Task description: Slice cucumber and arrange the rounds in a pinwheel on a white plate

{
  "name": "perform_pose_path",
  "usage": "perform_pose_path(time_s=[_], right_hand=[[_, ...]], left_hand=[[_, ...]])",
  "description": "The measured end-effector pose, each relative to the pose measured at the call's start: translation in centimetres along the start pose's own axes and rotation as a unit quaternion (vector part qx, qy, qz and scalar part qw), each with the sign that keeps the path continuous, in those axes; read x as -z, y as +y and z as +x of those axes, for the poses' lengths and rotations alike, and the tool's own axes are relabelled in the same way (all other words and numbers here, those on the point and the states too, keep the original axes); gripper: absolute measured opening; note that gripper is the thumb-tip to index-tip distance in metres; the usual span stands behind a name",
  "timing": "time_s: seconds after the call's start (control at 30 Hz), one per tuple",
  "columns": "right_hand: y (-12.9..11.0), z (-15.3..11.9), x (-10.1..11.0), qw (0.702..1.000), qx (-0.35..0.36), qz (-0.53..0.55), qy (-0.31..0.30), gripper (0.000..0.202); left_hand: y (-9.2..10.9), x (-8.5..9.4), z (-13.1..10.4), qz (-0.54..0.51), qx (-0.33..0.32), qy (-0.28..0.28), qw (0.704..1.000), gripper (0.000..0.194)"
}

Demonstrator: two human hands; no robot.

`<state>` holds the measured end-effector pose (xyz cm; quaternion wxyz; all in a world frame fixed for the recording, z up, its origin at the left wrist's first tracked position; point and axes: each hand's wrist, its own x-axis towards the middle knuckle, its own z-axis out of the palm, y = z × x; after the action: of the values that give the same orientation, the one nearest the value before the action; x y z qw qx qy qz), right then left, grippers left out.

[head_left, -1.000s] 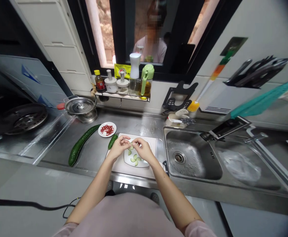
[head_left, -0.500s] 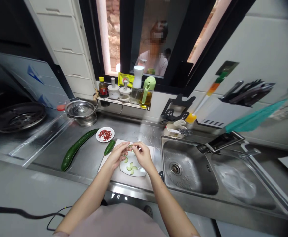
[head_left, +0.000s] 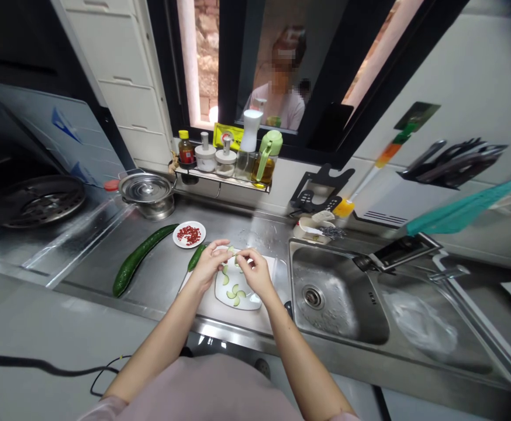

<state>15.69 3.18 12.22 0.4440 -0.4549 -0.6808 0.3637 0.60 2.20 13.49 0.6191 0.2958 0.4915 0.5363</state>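
Observation:
My left hand [head_left: 210,268] and my right hand [head_left: 255,272] meet above the far side of a white plate [head_left: 252,303]. Small pale-green cucumber slices [head_left: 231,250] are pinched at the fingertips of both hands; fingers partly cover them. On the plate, several half-moon cucumber slices [head_left: 236,294] lie fanned out like a flower, with a few more slices [head_left: 225,277] by my left hand. Beneath the plate is a white cutting board [head_left: 207,307]. A cut piece of cucumber [head_left: 196,257] rests at the board's left edge, beside my left wrist.
A long whole cucumber [head_left: 140,259] lies on the steel counter at left, near a small white dish [head_left: 203,236] of chopped red bits. Behind stand a steel pot [head_left: 147,194] and a seasoning rack [head_left: 220,177]. The sink [head_left: 338,292] is at right, a dark knife handle [head_left: 288,309] before it.
The view has shifted slightly. My left fingers have spread a little and my hands have drawn slightly apart, so the pale slices between them show more clearly.

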Motion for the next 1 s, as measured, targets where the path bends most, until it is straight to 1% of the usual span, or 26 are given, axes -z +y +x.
perform_pose_path(time_s=[0.2, 0.33, 0.47, 0.63, 0.73, 0.83, 1.0], right_hand=[[-0.4, -0.1, -0.2, 0.997, -0.048, 0.056, -0.002, 0.023], [-0.6, 0.0, -0.2, 0.994, -0.062, 0.086, -0.008, 0.023], [-0.3, -0.1, -0.3, 0.989, -0.079, 0.122, -0.011, 0.023], [0.9, -0.9, -0.2, 0.978, -0.141, 0.153, -0.022, 0.024], [1.7, -1.5, 0.1, 0.974, -0.169, 0.150, -0.029, 0.027], [2.4, -1.9, 0.3, 0.971, -0.185, 0.145, -0.037, 0.030], [3.1, -2.1, 0.1, 0.972, -0.191, 0.133, -0.040, 0.035]], left_hand=[[0.1, 0.0, 0.2, 0.003, -0.033, 0.002, 0.999, 0.059], [0.1, -0.2, 0.2, -0.006, -0.042, 0.001, 0.999, 0.060], [-0.2, -0.4, 0.1, -0.011, -0.052, 0.008, 0.999, 0.060], [-1.6, -0.6, 0.3, -0.010, -0.059, 0.003, 0.998, 0.054], [-2.7, -0.5, 0.4, -0.003, -0.047, 0.003, 0.999, 0.049], [-3.6, -0.5, 0.4, 0.009, -0.032, 0.013, 0.999, 0.045], [-4.3, -0.4, 0.4, 0.007, -0.028, 0.014, 0.999, 0.041]])
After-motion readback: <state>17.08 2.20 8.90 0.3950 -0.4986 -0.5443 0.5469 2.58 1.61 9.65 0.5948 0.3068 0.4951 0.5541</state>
